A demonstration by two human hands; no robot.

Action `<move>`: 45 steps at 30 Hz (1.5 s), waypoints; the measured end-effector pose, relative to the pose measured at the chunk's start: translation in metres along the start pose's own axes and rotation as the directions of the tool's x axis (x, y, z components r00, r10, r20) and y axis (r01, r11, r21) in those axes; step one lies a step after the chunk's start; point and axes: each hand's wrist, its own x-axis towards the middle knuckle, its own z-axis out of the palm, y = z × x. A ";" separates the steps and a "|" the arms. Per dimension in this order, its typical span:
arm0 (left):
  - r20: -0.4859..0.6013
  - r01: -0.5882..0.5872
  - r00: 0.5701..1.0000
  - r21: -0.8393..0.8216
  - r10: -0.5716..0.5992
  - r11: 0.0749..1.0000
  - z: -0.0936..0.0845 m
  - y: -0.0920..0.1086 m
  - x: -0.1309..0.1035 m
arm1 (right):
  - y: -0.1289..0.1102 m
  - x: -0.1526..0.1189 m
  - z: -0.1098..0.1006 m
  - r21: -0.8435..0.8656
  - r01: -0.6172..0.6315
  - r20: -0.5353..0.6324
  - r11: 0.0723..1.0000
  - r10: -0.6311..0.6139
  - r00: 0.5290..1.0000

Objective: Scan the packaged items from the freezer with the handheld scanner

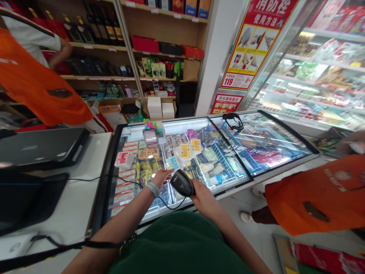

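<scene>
My right hand (pixel 202 195) is wrapped round a black handheld barcode scanner (pixel 181 183), held over the near edge of a glass-topped chest freezer (pixel 234 182). Just left of the scanner, my left hand (pixel 162 178), with a pale watch at the wrist, grips a small clear pack with a blue label (pixel 173 163). Beyond it on the glass lie clear packs with yellow labels (pixel 186 151). A pack with a red label (pixel 124 159) rests toward the glass's left side.
A white counter (pixel 85 182) with a black laptop-like device (pixel 42 146) stands left. A cable crosses the freezer. People in orange aprons stand at left and right. A black looped object (pixel 234 121) lies at the freezer's back edge.
</scene>
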 end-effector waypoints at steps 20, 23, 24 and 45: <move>-0.087 -0.083 0.993 -0.003 0.083 0.997 -0.054 0.014 -0.035 | 0.011 0.009 -0.002 0.014 0.002 -0.037 1.000 -0.001 0.999; -0.135 -0.171 0.976 -0.007 0.169 0.985 -0.070 0.016 -0.045 | 0.014 0.013 -0.007 0.014 0.005 -0.067 1.000 -0.004 0.998; -0.150 -0.200 0.969 -0.004 0.197 0.980 -0.076 0.016 -0.047 | 0.014 0.014 -0.008 0.011 0.006 -0.072 1.000 -0.005 0.997; -0.257 -0.397 0.877 0.091 0.407 0.913 -0.104 0.013 -0.062 | -0.016 0.035 0.006 -0.079 0.124 0.075 0.989 -0.118 0.990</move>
